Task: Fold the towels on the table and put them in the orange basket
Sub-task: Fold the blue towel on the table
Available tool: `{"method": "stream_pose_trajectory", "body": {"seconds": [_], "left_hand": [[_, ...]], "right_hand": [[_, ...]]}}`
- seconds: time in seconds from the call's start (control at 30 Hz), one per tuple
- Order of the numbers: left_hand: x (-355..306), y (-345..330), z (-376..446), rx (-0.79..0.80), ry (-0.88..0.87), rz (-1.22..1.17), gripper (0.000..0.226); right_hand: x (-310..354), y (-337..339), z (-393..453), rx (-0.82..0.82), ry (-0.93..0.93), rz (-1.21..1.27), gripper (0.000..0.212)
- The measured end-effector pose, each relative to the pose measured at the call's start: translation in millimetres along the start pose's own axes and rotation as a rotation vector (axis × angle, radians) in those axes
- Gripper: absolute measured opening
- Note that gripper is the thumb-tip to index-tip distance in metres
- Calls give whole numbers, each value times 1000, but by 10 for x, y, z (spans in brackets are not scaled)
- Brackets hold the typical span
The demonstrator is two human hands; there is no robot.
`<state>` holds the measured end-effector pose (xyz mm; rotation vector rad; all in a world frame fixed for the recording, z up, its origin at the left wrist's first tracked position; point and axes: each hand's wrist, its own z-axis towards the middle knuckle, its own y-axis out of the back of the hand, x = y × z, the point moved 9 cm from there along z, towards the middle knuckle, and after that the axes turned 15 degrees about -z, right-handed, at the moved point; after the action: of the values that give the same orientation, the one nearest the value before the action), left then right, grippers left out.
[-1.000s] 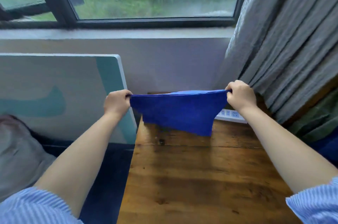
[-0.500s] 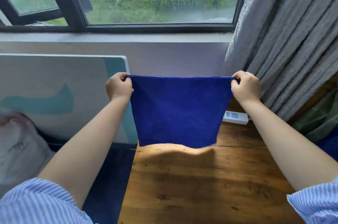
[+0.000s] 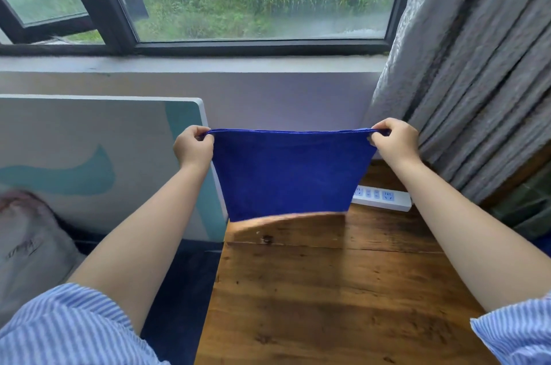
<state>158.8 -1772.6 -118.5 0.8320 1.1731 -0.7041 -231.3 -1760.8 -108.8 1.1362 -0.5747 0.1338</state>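
over wooden table [image 3: 343, 290], both hands [image 3: 193, 145] [image 3: 393, 141] pinch blue towel [image 3: 289, 173] corners.

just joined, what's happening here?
A person holds a blue towel up by its top corners, left hand and right hand each pinching one. It hangs spread out above the far end of the wooden table, not yet folded. No orange basket is in view.
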Motion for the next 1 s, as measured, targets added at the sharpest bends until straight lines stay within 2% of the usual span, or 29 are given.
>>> {"method": "stream_pose_trajectory", "body": {"seconds": [0.1,0.2,0.33,0.47,0.57,0.67,0.83,0.93,1.0], "left_hand": [[67,94,-95,29,-46,26,18],[322,173,-339,149,-103,205,14],[978,197,-802,439,-95,485,12],[1638,213,-1384,766,-52,722,14],[2041,226,-1803,1003,-60,949,16],[2332,246,-2226,1196,-119,1193,14],[2601,325,-2628,1341,-198,1419,25],[2786,411,-2795,1373,-164,1456,30],[2900,449,-2868,1399,-140,1470,31]], "right_hand": [[-10,5,-133,9,59,-1,18],[-128,-146,-444,105,144,-52,16],[-424,-527,-1005,296,253,-217,15],[-858,-1080,-1744,574,331,-371,14],[-1166,-1391,-2331,776,361,-577,13],[-1413,-1559,-2870,895,405,-787,18],[-1455,-1669,-3387,970,529,-945,26],[-1358,-1629,-3509,870,592,-937,18],[-1451,-1662,-3583,872,612,-959,31]]}}
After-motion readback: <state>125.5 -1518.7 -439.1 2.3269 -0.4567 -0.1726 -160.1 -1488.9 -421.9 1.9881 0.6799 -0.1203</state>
